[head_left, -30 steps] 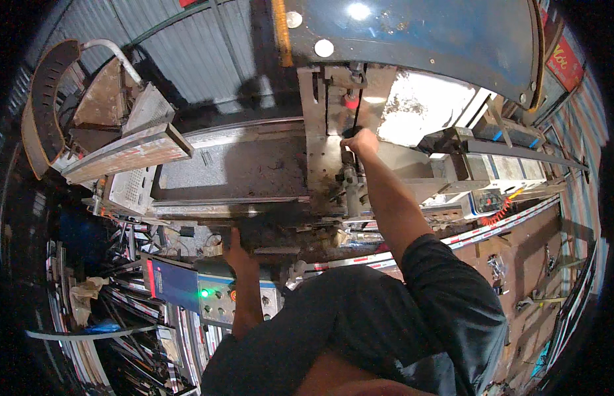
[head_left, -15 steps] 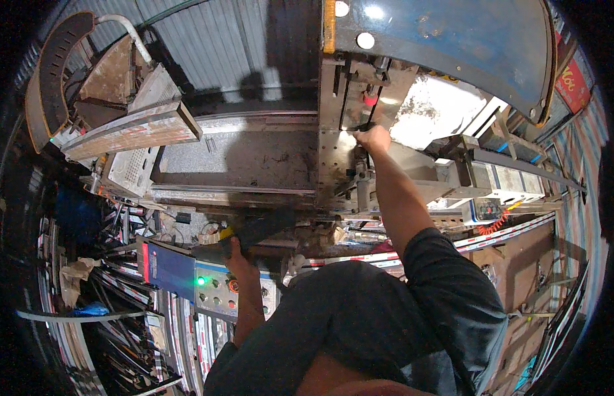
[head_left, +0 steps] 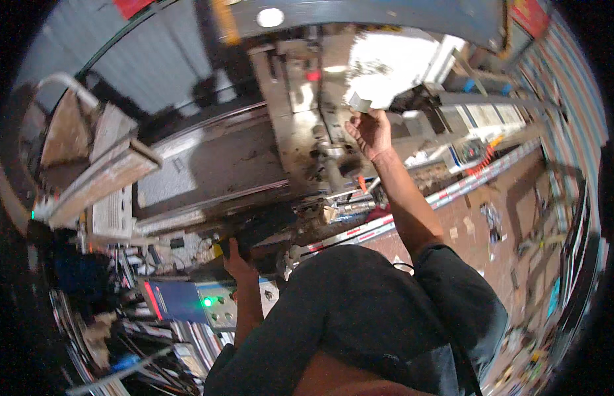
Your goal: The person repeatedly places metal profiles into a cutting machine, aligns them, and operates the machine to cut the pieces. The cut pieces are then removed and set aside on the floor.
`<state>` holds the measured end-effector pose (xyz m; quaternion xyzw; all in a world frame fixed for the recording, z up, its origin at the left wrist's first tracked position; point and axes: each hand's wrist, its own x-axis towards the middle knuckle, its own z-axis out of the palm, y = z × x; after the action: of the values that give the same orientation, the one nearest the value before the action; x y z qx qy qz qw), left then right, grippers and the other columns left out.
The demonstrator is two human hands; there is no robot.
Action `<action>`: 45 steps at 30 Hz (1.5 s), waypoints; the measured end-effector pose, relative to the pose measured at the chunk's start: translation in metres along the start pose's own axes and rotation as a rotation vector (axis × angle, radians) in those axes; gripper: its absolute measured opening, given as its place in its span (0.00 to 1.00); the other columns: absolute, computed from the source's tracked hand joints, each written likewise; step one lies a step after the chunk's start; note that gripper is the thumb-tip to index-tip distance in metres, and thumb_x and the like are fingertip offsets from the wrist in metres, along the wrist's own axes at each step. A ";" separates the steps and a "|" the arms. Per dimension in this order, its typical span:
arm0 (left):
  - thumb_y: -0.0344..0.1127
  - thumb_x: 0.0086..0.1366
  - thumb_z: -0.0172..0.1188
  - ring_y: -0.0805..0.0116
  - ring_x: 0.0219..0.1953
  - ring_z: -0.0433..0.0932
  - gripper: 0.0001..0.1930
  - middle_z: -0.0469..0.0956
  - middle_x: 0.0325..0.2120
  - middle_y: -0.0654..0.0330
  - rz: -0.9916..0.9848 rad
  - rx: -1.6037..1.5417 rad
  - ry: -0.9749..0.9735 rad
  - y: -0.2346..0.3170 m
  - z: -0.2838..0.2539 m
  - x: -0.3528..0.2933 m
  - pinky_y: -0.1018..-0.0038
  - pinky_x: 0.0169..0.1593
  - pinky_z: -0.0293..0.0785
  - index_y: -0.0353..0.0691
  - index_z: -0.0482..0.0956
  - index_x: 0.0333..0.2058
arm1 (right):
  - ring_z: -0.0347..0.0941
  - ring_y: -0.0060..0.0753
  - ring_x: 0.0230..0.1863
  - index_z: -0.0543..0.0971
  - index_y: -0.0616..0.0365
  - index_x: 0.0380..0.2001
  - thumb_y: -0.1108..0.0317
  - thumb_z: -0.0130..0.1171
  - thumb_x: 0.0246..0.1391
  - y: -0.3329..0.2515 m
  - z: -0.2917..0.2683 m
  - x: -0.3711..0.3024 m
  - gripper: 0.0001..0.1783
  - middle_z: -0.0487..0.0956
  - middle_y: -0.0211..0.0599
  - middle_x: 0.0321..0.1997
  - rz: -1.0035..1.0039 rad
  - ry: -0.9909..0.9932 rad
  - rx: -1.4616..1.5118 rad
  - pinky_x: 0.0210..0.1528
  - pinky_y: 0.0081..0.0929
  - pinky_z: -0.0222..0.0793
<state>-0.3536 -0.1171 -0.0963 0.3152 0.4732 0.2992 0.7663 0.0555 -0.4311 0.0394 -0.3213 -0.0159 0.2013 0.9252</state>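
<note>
My right hand (head_left: 371,135) is raised beside the machine's upright metal plate, its fingers closed on a small pale metal piece (head_left: 360,103), perhaps a cut block. Motion blur hides the piece's exact shape. Low on the left, my left hand (head_left: 239,263) is closed at the near end of a long dark shape (head_left: 267,226), with a bit of yellow beside the thumb. What it grips is too dark to make out. Just under that wrist is a control box (head_left: 222,310) with a lit green button and several knobs.
A blue machine cover (head_left: 373,14) overhangs the top. At left stands a hinged guard with a wooden board (head_left: 102,181), next to a long metal bed (head_left: 214,162). Metal strips (head_left: 194,336) stack at lower left. A red-and-white striped bar (head_left: 452,196) runs rightward above a brown floor.
My right hand has come away from the machine's clamp area with a small pale piece in its fingers. The whole view has turned and shifted; my left hand stays near the control box.
</note>
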 end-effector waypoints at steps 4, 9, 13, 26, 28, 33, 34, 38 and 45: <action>0.42 0.69 0.78 0.54 0.48 0.87 0.34 0.84 0.52 0.52 -0.105 0.267 -0.068 -0.026 0.015 0.031 0.57 0.43 0.90 0.39 0.71 0.67 | 0.79 0.29 0.40 0.80 0.65 0.60 0.58 0.62 0.64 -0.033 0.006 -0.067 0.27 0.87 0.41 0.53 -0.169 -0.225 0.166 0.58 0.43 0.84; 0.39 0.69 0.77 0.55 0.52 0.86 0.35 0.82 0.56 0.52 -0.275 0.452 -0.330 -0.038 0.075 -0.008 0.53 0.47 0.88 0.38 0.70 0.68 | 0.83 0.34 0.45 0.81 0.58 0.59 0.60 0.63 0.65 -0.055 -0.023 -0.136 0.23 0.86 0.44 0.57 -0.248 -0.242 0.253 0.61 0.50 0.82; 0.40 0.70 0.77 0.55 0.51 0.85 0.39 0.81 0.57 0.51 0.712 1.127 -1.125 -0.096 0.043 0.039 0.55 0.48 0.86 0.37 0.66 0.72 | 0.82 0.32 0.43 0.81 0.58 0.58 0.59 0.65 0.64 -0.061 -0.049 -0.199 0.23 0.86 0.39 0.53 -0.295 -0.144 0.349 0.60 0.48 0.83; 0.50 0.70 0.76 0.54 0.48 0.85 0.33 0.84 0.51 0.47 -0.302 1.031 -0.853 -0.151 0.138 -0.074 0.55 0.40 0.84 0.31 0.79 0.63 | 0.76 0.31 0.32 0.82 0.54 0.43 0.52 0.57 0.68 -0.037 -0.190 -0.327 0.17 0.83 0.34 0.35 -0.243 0.482 0.338 0.49 0.46 0.82; 0.54 0.71 0.75 0.51 0.49 0.85 0.31 0.85 0.49 0.46 -0.197 1.159 -0.920 -0.160 0.135 -0.079 0.54 0.42 0.84 0.29 0.83 0.58 | 0.74 0.30 0.29 0.80 0.50 0.37 0.53 0.57 0.69 0.015 -0.274 -0.357 0.14 0.81 0.31 0.31 -0.155 0.710 0.330 0.42 0.42 0.79; 0.65 0.75 0.65 0.41 0.51 0.84 0.39 0.85 0.49 0.43 -0.016 1.921 -0.598 -0.175 0.149 -0.138 0.48 0.55 0.79 0.25 0.84 0.56 | 0.69 0.31 0.22 0.84 0.51 0.31 0.48 0.64 0.64 0.121 -0.421 -0.485 0.18 0.83 0.38 0.29 0.059 1.424 0.257 0.25 0.37 0.63; 0.66 0.75 0.64 0.41 0.51 0.84 0.40 0.85 0.49 0.43 -0.111 1.819 -0.729 -0.183 0.147 -0.134 0.49 0.57 0.78 0.25 0.84 0.57 | 0.72 0.32 0.23 0.85 0.54 0.32 0.47 0.66 0.63 0.122 -0.420 -0.516 0.20 0.83 0.38 0.30 0.036 1.535 0.190 0.25 0.40 0.66; 0.67 0.76 0.62 0.41 0.50 0.84 0.41 0.86 0.50 0.45 0.366 2.107 -1.203 -0.185 0.153 -0.087 0.51 0.59 0.76 0.25 0.83 0.59 | 0.78 0.37 0.25 0.87 0.62 0.32 0.43 0.69 0.58 0.183 -0.500 -0.655 0.27 0.83 0.40 0.28 0.254 1.859 -0.031 0.27 0.43 0.72; 0.59 0.80 0.59 0.50 0.48 0.86 0.29 0.87 0.52 0.50 -0.585 1.438 -0.942 -0.270 0.204 -0.227 0.57 0.53 0.83 0.39 0.81 0.63 | 0.76 0.34 0.22 0.86 0.57 0.27 0.45 0.69 0.60 0.154 -0.542 -0.774 0.24 0.83 0.37 0.25 0.185 1.932 0.078 0.24 0.38 0.71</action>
<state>-0.2083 -0.4974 -0.1090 0.6746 0.2447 -0.4346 0.5442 -0.6253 -0.9368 -0.4056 -0.3174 0.7825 -0.0770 0.5301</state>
